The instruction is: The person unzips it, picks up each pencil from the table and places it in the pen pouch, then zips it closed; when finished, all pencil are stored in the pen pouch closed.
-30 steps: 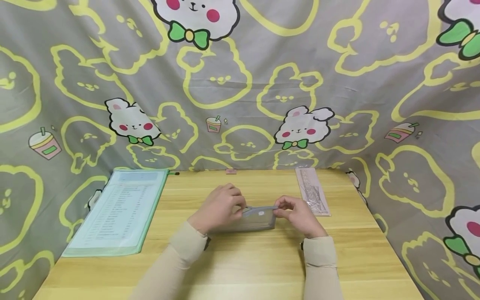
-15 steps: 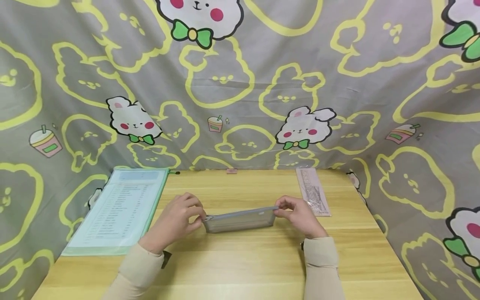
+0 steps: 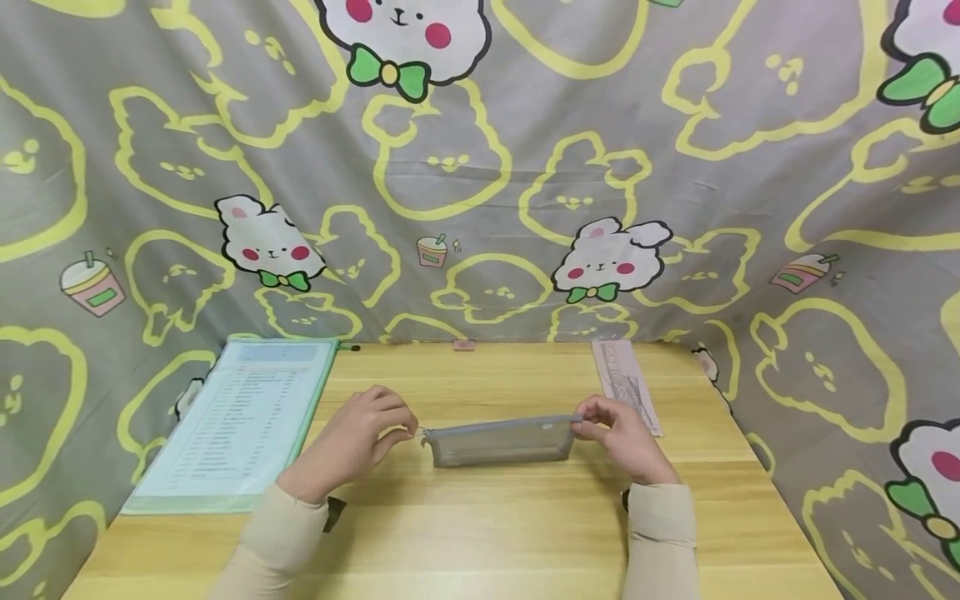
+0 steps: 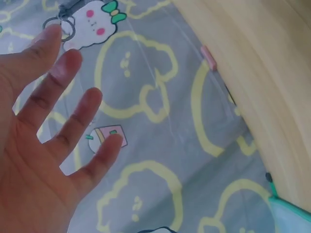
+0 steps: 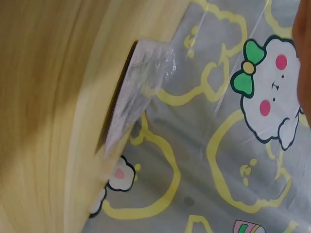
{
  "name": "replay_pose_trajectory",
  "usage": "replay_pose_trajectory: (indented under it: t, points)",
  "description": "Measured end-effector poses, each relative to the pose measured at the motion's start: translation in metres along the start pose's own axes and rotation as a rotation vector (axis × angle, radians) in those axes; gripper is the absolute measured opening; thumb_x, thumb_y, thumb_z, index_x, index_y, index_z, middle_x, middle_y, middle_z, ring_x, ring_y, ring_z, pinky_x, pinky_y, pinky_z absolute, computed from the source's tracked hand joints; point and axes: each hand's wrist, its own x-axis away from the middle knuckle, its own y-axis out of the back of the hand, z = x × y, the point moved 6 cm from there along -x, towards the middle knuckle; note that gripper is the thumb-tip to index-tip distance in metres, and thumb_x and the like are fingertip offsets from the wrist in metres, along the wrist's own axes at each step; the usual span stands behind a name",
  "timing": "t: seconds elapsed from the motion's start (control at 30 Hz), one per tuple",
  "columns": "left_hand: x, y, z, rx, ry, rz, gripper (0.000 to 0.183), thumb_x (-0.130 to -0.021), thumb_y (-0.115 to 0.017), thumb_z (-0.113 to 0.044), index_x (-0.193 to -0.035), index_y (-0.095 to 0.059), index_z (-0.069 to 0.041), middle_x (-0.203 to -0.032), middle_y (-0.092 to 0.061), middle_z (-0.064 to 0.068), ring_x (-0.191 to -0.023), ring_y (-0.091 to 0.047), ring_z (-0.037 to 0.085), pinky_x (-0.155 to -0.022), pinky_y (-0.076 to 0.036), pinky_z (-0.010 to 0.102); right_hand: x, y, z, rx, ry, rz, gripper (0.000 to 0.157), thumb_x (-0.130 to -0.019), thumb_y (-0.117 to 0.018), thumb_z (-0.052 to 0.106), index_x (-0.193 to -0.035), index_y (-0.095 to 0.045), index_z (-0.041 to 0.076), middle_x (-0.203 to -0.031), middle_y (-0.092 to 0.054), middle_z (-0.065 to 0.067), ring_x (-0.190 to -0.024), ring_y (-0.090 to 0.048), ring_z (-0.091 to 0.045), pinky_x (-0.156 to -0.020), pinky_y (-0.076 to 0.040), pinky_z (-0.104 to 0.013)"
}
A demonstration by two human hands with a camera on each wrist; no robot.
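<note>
A grey see-through zipper pouch [image 3: 504, 443] stands upright on its long edge in the middle of the table, a blue-grey zipper along its top. My right hand [image 3: 622, 433] pinches its upper right corner. At the other end, the zipper pull's metal ring [image 4: 65, 29] hangs beside my left hand [image 3: 360, 437]. That hand has its fingers spread and nearly straight in the left wrist view, the thumb tip overlapping the ring. Only a blurred strip of my right hand [image 5: 304, 63] shows at the edge of the right wrist view.
A mint-green document folder [image 3: 240, 425] with a printed list lies at the left of the wooden table [image 3: 480, 533]. A pinkish flat packet [image 3: 626, 383] in clear plastic lies back right, and a small pink block [image 3: 464, 345] sits at the back edge. Patterned grey cloth [image 3: 480, 192] encloses the table.
My left hand drew the zipper pull leftward along the pouch, then let go of it. The pouch and my right hand have shifted slightly right.
</note>
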Motion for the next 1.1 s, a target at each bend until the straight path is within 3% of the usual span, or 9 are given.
replay_pose_trajectory:
  t: [0.2,0.47,0.6,0.83,1.0,1.1]
  points:
    - [0.005,0.0,0.007,0.003,0.031,0.022,0.013,-0.089,-0.082,-0.014,-0.096,-0.076,-0.023,-0.1,-0.073,-0.013,-0.103,-0.065,0.016,-0.083,-0.054,0.041,0.0,0.0,0.0,-0.024,0.009,0.014,0.014,-0.1,-0.071,0.008,-0.106,-0.065,-0.004,-0.101,-0.068,-0.013,-0.1,-0.072,-0.022,-0.09,-0.064,-0.036]
    - [0.008,-0.001,0.01,0.008,0.054,0.022,0.015,-0.089,-0.082,-0.015,-0.098,-0.076,-0.025,-0.101,-0.072,-0.014,-0.1,-0.063,0.014,-0.079,-0.053,0.037,-0.001,-0.001,0.0,-0.028,0.02,0.011,0.003,-0.099,-0.07,0.004,-0.101,-0.068,0.003,-0.101,-0.068,-0.014,-0.099,-0.073,-0.02,-0.09,-0.065,-0.038]
    - [0.011,-0.002,0.012,0.009,0.054,-0.001,0.014,-0.089,-0.082,-0.015,-0.097,-0.076,-0.024,-0.099,-0.072,-0.013,-0.098,-0.063,0.014,-0.079,-0.053,0.037,-0.001,-0.002,-0.002,-0.036,0.022,0.02,0.013,-0.098,-0.072,0.007,-0.104,-0.066,-0.003,-0.101,-0.068,-0.014,-0.099,-0.073,-0.018,-0.089,-0.064,-0.036]
    - [0.009,-0.002,0.016,-0.002,0.062,-0.07,0.015,-0.085,-0.086,-0.012,-0.095,-0.077,-0.02,-0.095,-0.073,-0.008,-0.093,-0.067,0.017,-0.079,-0.058,0.038,-0.003,-0.006,0.001,-0.033,0.017,0.021,0.006,-0.098,-0.07,0.0,-0.103,-0.067,0.003,-0.101,-0.068,-0.015,-0.097,-0.072,-0.02,-0.087,-0.065,-0.039]
    - [0.008,-0.004,0.018,-0.046,0.151,-0.133,0.027,-0.083,-0.089,-0.013,-0.106,-0.075,-0.015,-0.099,-0.072,0.0,-0.089,-0.068,0.02,-0.075,-0.059,0.039,-0.008,-0.008,0.0,0.0,-0.031,-0.03,0.014,-0.098,-0.07,0.002,-0.11,-0.065,-0.003,-0.103,-0.069,-0.017,-0.094,-0.071,-0.022,-0.083,-0.066,-0.036]
    - [0.009,-0.012,0.017,-0.066,0.219,-0.135,0.034,-0.085,-0.088,-0.015,-0.114,-0.072,-0.011,-0.103,-0.07,0.005,-0.088,-0.068,0.022,-0.073,-0.058,0.04,-0.013,-0.011,-0.006,0.036,-0.085,-0.085,0.018,-0.098,-0.07,0.003,-0.114,-0.066,-0.003,-0.102,-0.07,-0.015,-0.089,-0.071,-0.021,-0.078,-0.065,-0.034]
